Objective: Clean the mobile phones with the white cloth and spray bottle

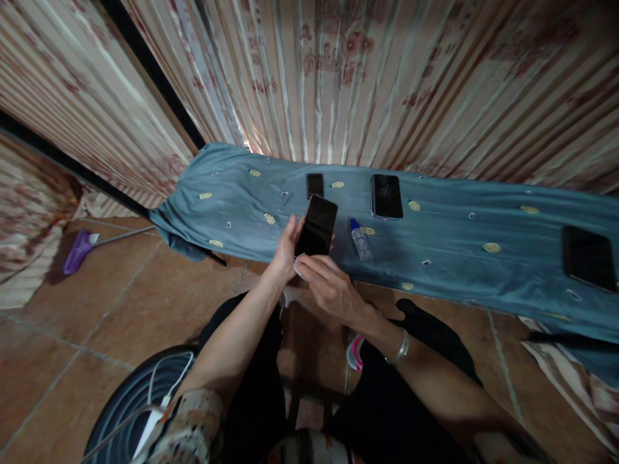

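On the blue cloth (435, 258), a spray bottle (360, 240) lies beside the held phone (316, 227).

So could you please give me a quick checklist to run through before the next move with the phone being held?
1. Left hand grips the held phone by its edge: ok.
2. Right hand at the phone's lower end, with something pale under the fingers: ok; what it is, cannot tell.
3. Held phone's screen dark, no visible cracks: cannot tell at this size.
4. Small bottle lying on the blue cloth, within reach: ok.
5. Bottle cap closed: cannot tell.
6. Other phones lie apart from the hands: ok.
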A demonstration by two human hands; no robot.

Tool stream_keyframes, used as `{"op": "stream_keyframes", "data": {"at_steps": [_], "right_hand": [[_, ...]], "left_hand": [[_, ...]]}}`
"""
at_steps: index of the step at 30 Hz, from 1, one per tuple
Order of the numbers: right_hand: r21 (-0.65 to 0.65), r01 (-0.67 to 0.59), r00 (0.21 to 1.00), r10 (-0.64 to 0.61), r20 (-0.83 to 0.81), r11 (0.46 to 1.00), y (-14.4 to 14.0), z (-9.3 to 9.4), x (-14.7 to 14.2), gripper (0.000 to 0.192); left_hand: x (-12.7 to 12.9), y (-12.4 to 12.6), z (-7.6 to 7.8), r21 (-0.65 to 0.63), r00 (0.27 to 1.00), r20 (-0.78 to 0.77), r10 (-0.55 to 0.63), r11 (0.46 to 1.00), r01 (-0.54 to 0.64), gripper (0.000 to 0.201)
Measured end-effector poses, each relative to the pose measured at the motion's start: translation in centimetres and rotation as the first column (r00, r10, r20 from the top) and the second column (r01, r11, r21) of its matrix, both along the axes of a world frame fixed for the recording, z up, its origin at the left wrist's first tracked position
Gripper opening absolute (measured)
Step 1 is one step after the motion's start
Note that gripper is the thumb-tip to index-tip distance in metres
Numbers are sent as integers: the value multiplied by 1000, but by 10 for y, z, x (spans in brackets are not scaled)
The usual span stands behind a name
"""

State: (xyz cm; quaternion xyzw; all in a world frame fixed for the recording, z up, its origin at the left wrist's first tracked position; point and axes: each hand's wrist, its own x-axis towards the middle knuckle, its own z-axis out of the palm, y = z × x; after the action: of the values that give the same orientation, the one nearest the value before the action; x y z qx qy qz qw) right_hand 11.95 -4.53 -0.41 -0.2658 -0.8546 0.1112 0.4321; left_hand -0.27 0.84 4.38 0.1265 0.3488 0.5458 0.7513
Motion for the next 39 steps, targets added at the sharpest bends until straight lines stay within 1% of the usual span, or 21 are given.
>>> {"op": "stream_keyframes", "data": {"at_steps": [2, 4, 5, 7, 9, 10, 11, 14, 15, 17, 20, 22, 25, 28, 31, 34, 39], "right_hand": [[-42, -42, 998, 41, -38, 998, -3, 6, 0, 37], [-128, -65, 995, 53, -90, 990, -1, 12, 4, 35], [-185, -64, 992, 42, -120, 981, 3, 14, 8, 33], [-320, -31, 984, -27, -174, 947, 15, 15, 19, 31], [-460, -11, 968, -106, -228, 888, 29, 14, 31, 31], [-530, 6, 954, -164, -251, 848, 36, 12, 37, 30], [-596, 18, 934, -226, -277, 803, 43, 11, 42, 29], [-763, -51, 856, -365, -366, 644, 60, 6, 53, 26], [-788, -68, 812, -425, -400, 612, 65, 5, 56, 25], [-815, -91, 713, -534, -454, 572, 73, 3, 59, 24], [-843, -162, 591, -633, -499, 513, 85, 0, 66, 25], [-851, -217, 562, -651, -510, 479, 90, 0, 70, 24], [-852, -293, 556, -647, -521, 434, 94, 1, 76, 22], [-851, -321, 546, -653, -525, 416, 95, 2, 78, 22], [-855, -290, 538, -665, -518, 430, 96, 2, 79, 23], [-844, -239, 536, -660, -527, 480, 96, 2, 80, 25], [-794, -147, 519, -637, -570, 590, 92, 6, 79, 27]], "left_hand": [[-3, 2, 2, 7, 1000, 16, 10, 1000, -11, 55], [-5, 4, 3, 22, 999, 31, 25, 999, -25, 53], [-6, 4, 3, 28, 999, 36, 30, 999, -31, 52], [-8, 5, 4, 30, 999, 39, 36, 999, -37, 50], [-8, 5, 5, 20, 999, 32, 34, 999, -35, 48], [-8, 4, 5, 14, 999, 30, 30, 999, -30, 46], [-7, 3, 5, 7, 999, 30, 21, 1000, -21, 45], [-6, -2, 2, -14, 999, 36, -34, 999, 35, 44], [-5, -3, 1, -18, 997, 37, -62, 998, 63, 45], [-3, -7, -1, -16, 993, 30, -116, 993, 116, 46], [2, -12, -5, 9, 982, 6, -187, 982, 187, 47], [4, -14, -8, 35, 975, -17, -223, 974, 223, 48], [5, -15, -10, 69, 967, -52, -248, 965, 251, 50], [6, -15, -10, 78, 966, -69, -250, 964, 255, 50], [8, -15, -9, 83, 963, -69, -260, 961, 265, 47], [11, -15, -8, 44, 962, -71, -262, 963, 266, 42], [13, -12, -9, -65, 974, -80, -212, 976, 207, 40]]}}
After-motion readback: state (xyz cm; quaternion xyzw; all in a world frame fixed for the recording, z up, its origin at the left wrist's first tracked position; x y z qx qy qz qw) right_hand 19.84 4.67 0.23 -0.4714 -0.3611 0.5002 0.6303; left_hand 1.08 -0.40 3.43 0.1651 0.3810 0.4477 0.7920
